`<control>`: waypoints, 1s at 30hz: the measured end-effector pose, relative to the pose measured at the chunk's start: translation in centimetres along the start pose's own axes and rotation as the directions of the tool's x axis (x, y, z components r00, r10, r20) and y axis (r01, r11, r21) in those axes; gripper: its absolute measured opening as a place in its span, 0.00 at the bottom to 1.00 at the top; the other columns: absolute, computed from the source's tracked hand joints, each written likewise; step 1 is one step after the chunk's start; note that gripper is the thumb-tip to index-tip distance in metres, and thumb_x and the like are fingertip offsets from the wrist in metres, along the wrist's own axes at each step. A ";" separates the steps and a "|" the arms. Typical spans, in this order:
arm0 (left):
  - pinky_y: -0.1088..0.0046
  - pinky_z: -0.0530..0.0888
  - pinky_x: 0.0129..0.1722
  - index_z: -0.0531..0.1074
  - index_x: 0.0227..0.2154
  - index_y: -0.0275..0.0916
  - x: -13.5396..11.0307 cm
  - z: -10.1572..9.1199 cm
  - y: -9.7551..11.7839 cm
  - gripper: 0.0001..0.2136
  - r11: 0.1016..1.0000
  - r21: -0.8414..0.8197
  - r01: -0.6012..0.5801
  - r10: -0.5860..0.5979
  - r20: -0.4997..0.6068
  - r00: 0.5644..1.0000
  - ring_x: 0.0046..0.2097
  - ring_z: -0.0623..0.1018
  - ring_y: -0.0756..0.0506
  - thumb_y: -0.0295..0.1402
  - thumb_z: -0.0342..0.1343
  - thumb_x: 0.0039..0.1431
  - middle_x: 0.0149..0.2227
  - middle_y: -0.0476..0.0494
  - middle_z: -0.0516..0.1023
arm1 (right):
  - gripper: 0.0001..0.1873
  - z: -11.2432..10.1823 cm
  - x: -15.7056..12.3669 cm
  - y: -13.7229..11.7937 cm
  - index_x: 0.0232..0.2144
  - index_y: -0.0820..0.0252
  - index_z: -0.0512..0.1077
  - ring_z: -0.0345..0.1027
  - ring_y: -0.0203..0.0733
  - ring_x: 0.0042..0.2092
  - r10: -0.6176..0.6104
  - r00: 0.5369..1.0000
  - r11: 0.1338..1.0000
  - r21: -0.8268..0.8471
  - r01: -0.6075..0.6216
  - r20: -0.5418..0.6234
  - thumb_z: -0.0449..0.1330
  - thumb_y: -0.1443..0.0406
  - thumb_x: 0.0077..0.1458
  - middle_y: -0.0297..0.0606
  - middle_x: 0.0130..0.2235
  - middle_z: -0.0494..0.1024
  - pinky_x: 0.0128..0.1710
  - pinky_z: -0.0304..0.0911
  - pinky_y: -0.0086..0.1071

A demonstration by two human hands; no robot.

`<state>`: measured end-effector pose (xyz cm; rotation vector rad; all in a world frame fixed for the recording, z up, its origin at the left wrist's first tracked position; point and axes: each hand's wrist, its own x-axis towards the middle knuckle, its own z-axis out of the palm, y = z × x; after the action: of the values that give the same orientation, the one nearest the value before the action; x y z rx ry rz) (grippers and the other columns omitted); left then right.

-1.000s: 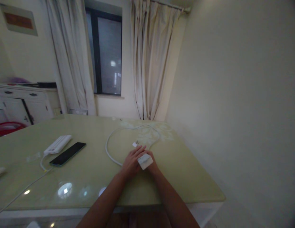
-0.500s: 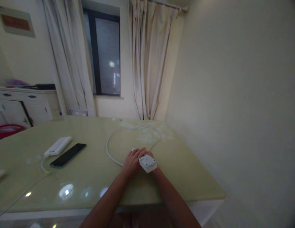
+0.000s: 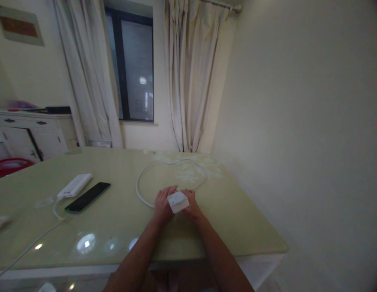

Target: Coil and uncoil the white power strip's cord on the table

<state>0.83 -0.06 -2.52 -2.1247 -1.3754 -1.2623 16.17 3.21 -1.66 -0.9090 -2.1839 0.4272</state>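
A white, block-shaped power adapter is between my two hands, above the near middle of the table. My left hand closes on its left side, and my right hand grips it from the right. Fingertips of both hands are partly hidden behind the block. A white cable makes a wide loop on the tabletop beyond my hands. One side of the loop runs to my left hand, while the other passes behind my right hand. Where its ends go is hidden.
On the left of the glossy table lie a white power bank and a dark phone. A white cord trails to the table's front edge. Another white object sits at far left. A wall borders the right side.
The adapter has shifted left and slightly up and has turned. My left hand no longer lies across my right; the hands now sit side by side around the block.
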 end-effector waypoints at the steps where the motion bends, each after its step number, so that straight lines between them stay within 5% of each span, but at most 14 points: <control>1: 0.62 0.71 0.46 0.77 0.44 0.39 -0.1 0.1 -0.3 0.11 0.998 -0.019 0.054 -0.054 -0.006 0.999 0.47 0.79 0.39 0.35 0.53 0.62 0.43 0.34 0.81 | 0.13 -0.5 -0.1 -0.3 0.36 0.55 0.75 0.71 0.46 0.44 -0.038 0.999 0.999 0.005 0.038 -0.008 0.59 0.53 0.61 0.37 0.39 0.80 0.54 0.54 0.43; 4: 0.61 0.74 0.42 0.77 0.33 0.41 -0.1 0.2 -0.7 0.12 0.950 -0.104 0.296 -0.305 -0.085 0.949 0.41 0.81 0.37 0.40 0.52 0.63 0.35 0.35 0.82 | 0.13 -1.4 -0.5 -0.5 0.41 0.56 0.75 0.72 0.42 0.42 -0.074 0.993 0.996 0.033 0.078 -0.092 0.61 0.54 0.62 0.36 0.36 0.80 0.52 0.52 0.40; 8: 0.65 0.75 0.32 0.75 0.32 0.38 0.3 -0.7 -0.5 0.16 0.750 -0.407 0.522 -0.600 -0.084 0.796 0.31 0.81 0.39 0.46 0.52 0.63 0.29 0.37 0.81 | 0.06 -1.6 -0.6 0.0 0.38 0.57 0.73 0.71 0.42 0.39 -0.094 0.970 0.994 -0.069 0.080 -0.223 0.63 0.62 0.61 0.35 0.34 0.79 0.48 0.53 0.37; 11: 0.70 0.74 0.26 0.72 0.30 0.38 0.8 -1.5 -0.3 0.17 0.551 -0.649 0.525 -0.648 0.064 0.759 0.25 0.80 0.43 0.48 0.53 0.62 0.25 0.42 0.80 | 0.05 -1.4 -0.6 0.0 0.32 0.58 0.71 0.68 0.44 0.41 -0.091 0.918 0.983 -0.185 0.020 -0.386 0.62 0.65 0.60 0.38 0.35 0.76 0.46 0.56 0.36; 14: 0.74 0.68 0.19 0.70 0.30 0.36 1.3 -1.7 -0.1 0.21 0.360 -0.775 0.519 -0.633 0.206 0.746 0.23 0.80 0.44 0.52 0.52 0.61 0.23 0.42 0.78 | 0.10 -1.2 -0.6 -0.3 0.27 0.58 0.70 0.67 0.43 0.38 0.043 0.839 0.972 -0.171 -0.160 -0.542 0.62 0.61 0.58 0.39 0.33 0.74 0.41 0.58 0.33; 18: 0.75 0.67 0.18 0.71 0.32 0.35 1.5 -1.3 -0.1 0.26 0.198 -0.837 0.510 -0.591 0.313 0.743 0.29 0.83 0.40 0.58 0.52 0.59 0.28 0.37 0.81 | 0.14 -0.9 -0.5 -0.2 0.22 0.58 0.71 0.65 0.38 0.29 0.255 0.837 0.949 -0.043 -0.313 -0.484 0.60 0.58 0.58 0.35 0.27 0.74 0.33 0.58 0.29; 22: 0.71 0.75 0.25 0.74 0.36 0.34 1.5 -1.0 -0.5 0.29 0.140 -0.797 0.588 -0.558 0.427 0.712 0.39 0.84 0.37 0.60 0.54 0.55 0.38 0.32 0.83 | 0.12 -0.5 -0.3 -0.2 0.32 0.59 0.78 0.72 0.40 0.35 0.276 0.903 0.959 0.159 -0.235 -0.330 0.57 0.60 0.59 0.38 0.34 0.80 0.38 0.64 0.29; 25: 0.70 0.77 0.30 0.77 0.38 0.34 1.5 -0.7 -1.1 0.30 0.187 -0.727 0.661 -0.486 0.516 0.705 0.42 0.83 0.38 0.60 0.53 0.56 0.41 0.32 0.83 | 0.15 -0.2 -0.4 -0.7 0.43 0.58 0.80 0.75 0.41 0.39 0.241 0.953 0.928 0.331 -0.172 -0.181 0.59 0.57 0.60 0.40 0.40 0.83 0.40 0.66 0.29; 30: 0.67 0.77 0.33 0.78 0.35 0.36 1.3 -0.1 -1.3 0.29 0.392 -0.680 0.619 -0.541 0.375 0.753 0.39 0.81 0.41 0.60 0.49 0.59 0.38 0.36 0.83 | 0.22 -0.2 -0.4 -1.3 0.28 0.60 0.80 0.71 0.38 0.29 0.264 0.958 0.952 0.189 -0.240 -0.115 0.57 0.51 0.63 0.37 0.27 0.80 0.32 0.60 0.29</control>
<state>-0.13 1.21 -1.68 -2.2424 -1.9889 -2.4715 15.93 2.02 -1.01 -1.0912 -1.8786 0.6464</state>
